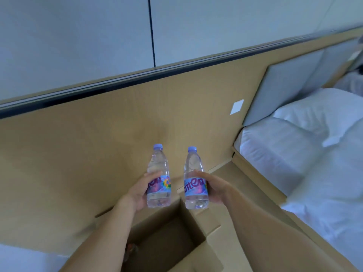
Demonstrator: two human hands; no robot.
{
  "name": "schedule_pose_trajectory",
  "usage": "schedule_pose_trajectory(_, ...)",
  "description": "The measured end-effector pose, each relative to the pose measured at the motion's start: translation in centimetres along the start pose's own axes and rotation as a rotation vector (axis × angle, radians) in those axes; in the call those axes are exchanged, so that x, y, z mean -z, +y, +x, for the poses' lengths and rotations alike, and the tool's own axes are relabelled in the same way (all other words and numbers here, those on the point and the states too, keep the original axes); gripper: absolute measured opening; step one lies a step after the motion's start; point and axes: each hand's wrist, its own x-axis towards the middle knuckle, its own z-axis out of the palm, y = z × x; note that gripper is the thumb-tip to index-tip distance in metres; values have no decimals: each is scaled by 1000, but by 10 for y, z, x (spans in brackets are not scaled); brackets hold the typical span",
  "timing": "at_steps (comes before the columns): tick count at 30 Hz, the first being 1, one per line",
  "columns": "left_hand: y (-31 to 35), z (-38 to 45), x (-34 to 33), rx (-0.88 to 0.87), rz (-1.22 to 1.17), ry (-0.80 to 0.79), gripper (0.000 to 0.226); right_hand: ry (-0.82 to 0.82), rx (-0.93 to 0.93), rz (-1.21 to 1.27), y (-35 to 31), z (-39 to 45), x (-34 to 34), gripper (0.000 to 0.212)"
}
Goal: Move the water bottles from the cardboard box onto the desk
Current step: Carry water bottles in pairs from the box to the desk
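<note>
Two clear water bottles with pale blue caps and purple labels are held upright above the open cardboard box [198, 250]. My left hand [140, 191] grips the left bottle [158, 169] around its label. My right hand [213, 190] grips the right bottle [193, 173] the same way. The bottles stand side by side, a small gap apart. The box sits low in view with its flaps spread; its inside is dark and something small shows at its left wall, partly hidden by my left forearm. No desk is in view.
A wood-panelled wall [98, 154] fills the area behind the bottles, with a white switch plate [236, 107] on it. A bed with white sheets and pillows [306, 146] lies to the right, next to the box. Pale wall panels sit above.
</note>
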Motion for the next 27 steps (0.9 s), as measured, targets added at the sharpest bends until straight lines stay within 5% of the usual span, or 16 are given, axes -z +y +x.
schedule_pose_trajectory(9, -23, 6, -68, 59, 191, -237, 59, 144, 133, 111, 44, -87, 48, 80)
schedule_pose_trajectory(13, -47, 3, -113, 94, 299, -417, 74, 257, 188, 193, 68, -138, 78, 64)
schedule_pose_trajectory(20, -113, -24, -221, 215, 471, -783, 30, 508, 379, 323, 130, -254, 121, 45)
schedule_pose_trajectory(27, -202, -90, -333, 291, 621, -1007, 30, 735, 533, 500, 227, -388, 153, 39)
